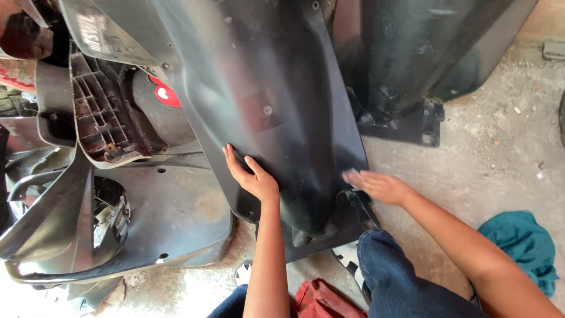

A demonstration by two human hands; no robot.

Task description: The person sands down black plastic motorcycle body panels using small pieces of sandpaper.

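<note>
Denim knee (391, 277) nearest; right hand (379, 186) just above it, flat open on black scooter panel (276, 106) edge; left hand (252, 175) flat, open on the same panel.

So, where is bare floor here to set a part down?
Bare concrete floor lies right of the large black panel, between the bracket above and the teal cloth below. Left of the left hand it is crowded with grey body panels.

A teal cloth (521, 247) lies on the concrete floor (488, 165), with what may be a red rag (321, 300) nearby.
</note>
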